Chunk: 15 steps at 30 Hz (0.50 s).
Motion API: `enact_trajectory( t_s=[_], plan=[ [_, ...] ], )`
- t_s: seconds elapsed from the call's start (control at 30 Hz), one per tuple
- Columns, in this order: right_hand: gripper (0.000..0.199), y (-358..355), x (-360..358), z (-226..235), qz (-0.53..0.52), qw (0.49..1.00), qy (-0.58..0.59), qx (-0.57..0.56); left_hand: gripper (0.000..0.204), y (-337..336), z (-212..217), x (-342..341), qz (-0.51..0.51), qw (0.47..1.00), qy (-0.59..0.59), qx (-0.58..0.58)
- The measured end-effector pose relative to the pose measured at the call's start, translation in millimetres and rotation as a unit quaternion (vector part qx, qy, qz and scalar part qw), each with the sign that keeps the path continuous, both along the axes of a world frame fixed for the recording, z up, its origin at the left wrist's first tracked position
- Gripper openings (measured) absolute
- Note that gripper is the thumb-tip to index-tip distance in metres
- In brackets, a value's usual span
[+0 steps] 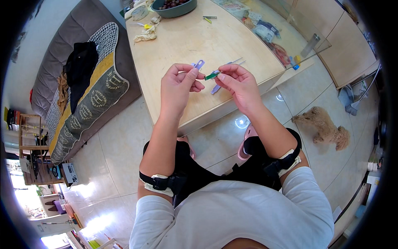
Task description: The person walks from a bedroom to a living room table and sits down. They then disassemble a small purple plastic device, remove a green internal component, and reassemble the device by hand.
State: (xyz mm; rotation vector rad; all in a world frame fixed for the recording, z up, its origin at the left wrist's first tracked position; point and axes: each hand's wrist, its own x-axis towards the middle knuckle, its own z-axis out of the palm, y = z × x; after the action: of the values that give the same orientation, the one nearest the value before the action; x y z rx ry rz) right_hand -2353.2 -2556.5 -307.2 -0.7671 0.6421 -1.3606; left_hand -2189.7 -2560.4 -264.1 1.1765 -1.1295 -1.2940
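Head view: right hand (240,84) pinches green piece (211,76); left hand (180,81) half-curled alongside.

The small piece (212,76) is green, the tool (200,64) lilac, the throw (85,108) wreath-patterned.

Plain white short-sleeved fabric shirt (244,203); black fabric legwear (211,174); pink rounded shoes (249,132). Near each elbow, a black strap (159,183) with a dark boxy module (178,181) overlies cream-coloured cloth (166,191). Left hand (178,83) and right hand (241,86): bare.

You're at the table (166,52).
Your left hand (179,79) holds a purple bit (200,64), your right hand (239,81) a green bit (211,76).
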Motion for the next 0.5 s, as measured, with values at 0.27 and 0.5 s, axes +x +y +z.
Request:
enact_trajectory(
  t_s=[0.27,0.5],
  plan=[
    [0.02,0,0,0,-0.002,1.0,0.002,-0.003,0.011,-1,-12,-1,0.042,0.997,0.054,-0.021],
    [0.021,0,1,-1,0.001,1.0,0.006,-0.001,0.016,0,-16,-1,0.052,0.992,0.113,0.033]
  ],
)
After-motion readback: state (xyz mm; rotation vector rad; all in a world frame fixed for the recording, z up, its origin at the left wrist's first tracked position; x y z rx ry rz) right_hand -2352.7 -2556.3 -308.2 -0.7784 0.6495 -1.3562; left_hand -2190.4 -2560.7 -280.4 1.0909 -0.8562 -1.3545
